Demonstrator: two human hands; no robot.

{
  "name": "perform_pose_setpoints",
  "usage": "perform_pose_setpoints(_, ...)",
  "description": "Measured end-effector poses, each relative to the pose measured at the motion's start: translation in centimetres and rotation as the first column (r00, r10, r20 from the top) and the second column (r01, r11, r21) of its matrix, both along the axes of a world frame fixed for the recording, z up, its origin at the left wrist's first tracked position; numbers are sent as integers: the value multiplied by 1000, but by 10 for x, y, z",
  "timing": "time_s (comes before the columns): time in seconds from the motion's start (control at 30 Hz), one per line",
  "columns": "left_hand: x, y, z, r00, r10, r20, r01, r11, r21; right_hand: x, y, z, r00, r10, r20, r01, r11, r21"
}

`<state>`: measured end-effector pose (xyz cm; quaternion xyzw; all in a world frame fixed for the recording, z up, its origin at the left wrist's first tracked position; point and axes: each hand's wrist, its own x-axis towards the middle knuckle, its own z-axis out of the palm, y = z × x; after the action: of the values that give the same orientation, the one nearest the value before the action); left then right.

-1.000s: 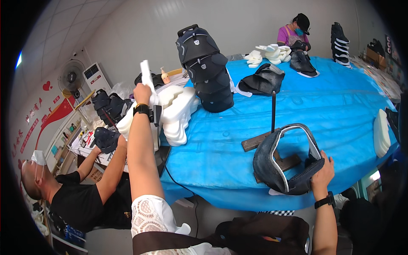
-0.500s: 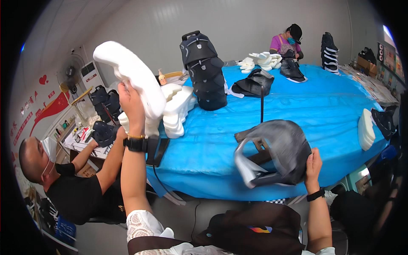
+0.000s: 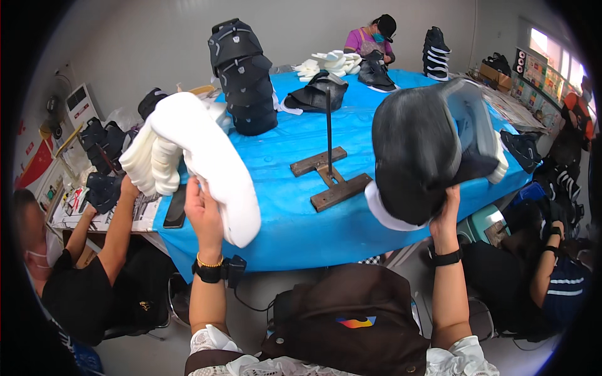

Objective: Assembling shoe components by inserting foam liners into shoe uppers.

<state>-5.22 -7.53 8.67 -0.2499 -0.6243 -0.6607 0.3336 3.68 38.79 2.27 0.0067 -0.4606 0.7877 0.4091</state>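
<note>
My left hand grips a curved white foam pad near its lower half, holding it up over the table's near edge. My right hand supports a black moulded shell from below; its hollow side, with a grey-blue lining, faces right, and a white edge shows at its lower left. My right fingers are partly hidden by the shell. Between my hands, a rusty metal stand with an upright rod rests on the blue-covered table.
More foam pads are behind my left hand. A tall stack of black shells stands farther back, with another shell beside it. People work at left, far side and right.
The black shell has been raised clear of the metal stand and turned, moving to its right. The foam pad has come lower. The view has swung to the right.
</note>
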Motion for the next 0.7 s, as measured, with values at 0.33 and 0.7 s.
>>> perform_pose_setpoints(0.33, 101, 62, -52, 990, 21, 137, 32, 928, -371, 39, -13, -42, 864, 345, 367, -317, 939, -136)
perform_pose_setpoints(0.7, 183, 109, -78, 996, 54, 73, -15, 893, -450, 131, -178, -42, 766, 416, 490, -642, 524, 560)
